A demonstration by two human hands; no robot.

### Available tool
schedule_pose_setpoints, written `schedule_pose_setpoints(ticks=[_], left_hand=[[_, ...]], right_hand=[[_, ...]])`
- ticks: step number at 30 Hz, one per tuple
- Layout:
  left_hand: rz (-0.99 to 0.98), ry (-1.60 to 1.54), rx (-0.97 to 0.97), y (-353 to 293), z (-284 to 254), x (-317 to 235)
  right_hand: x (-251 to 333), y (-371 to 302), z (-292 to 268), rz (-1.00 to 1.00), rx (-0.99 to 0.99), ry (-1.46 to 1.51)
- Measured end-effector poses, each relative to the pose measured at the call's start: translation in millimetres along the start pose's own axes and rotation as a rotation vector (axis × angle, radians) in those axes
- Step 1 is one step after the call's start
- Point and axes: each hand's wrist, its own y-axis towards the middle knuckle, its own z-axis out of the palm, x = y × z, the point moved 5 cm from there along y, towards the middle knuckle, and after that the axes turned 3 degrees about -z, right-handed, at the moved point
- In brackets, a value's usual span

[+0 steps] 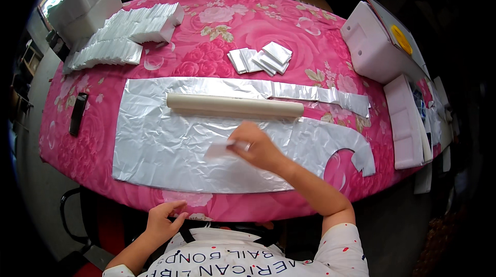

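A silvery-white plastic bag [155, 142] lies flat and slightly wrinkled across the table, its two handle strips stretching to the right. A long cream tube [235, 106] rests on its upper half. My right hand [254, 144] is over the middle of the bag, just below the tube, closed on a small white card-like piece [219, 150] that motion blurs. At the table's front edge is my left hand [165, 220], its fingers bent and apart, holding nothing. Beyond the tube sit several small folded white packets [262, 59] in a loose pile.
Rows of folded packets [124, 36] stand at the back left beside a white foam box [93, 11]. A black, narrow object [78, 114] lies at the left. On the right are another foam box [372, 39], yellow tape roll [401, 39] and foam tray [403, 127]. A pink floral cloth [206, 60] covers the table.
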Motion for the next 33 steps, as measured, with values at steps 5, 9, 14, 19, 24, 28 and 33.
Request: schedule_pose_setpoints(ticks=[5,9,14,19,24,28,33], left_hand=[[-0.037,-0.058,0.061,6.6,6.9,-2.2],[-0.026,-0.030,0.101,11.3,10.4,-3.7],[-0.025,-0.034,0.098,16.1,9.3,-4.3],[-0.045,-0.020,0.073,16.0,2.1,-7.4],[0.246,0.119,0.044,29.9,1.6,-24.4],[0.537,0.225,0.050,53.6,8.3,-57.3],[0.457,0.281,0.093,85.7,46.9,-71.1]], right_hand=[[-123.6,37.7,-116.1,0.391,-0.474,0.063],[-188.4,61.0,-164.1,0.546,-0.489,-0.243],[-221.7,56.0,-180.3,0.707,-0.444,-0.617],[-189.6,51.2,-158.8,0.443,-0.479,-0.717],[-109.0,7.0,-101.4,0.220,-0.022,-0.420],[-58.1,-30.6,-81.1,0.325,0.083,-0.549],[7.7,-84.6,-16.4,0.587,0.249,-0.257]])
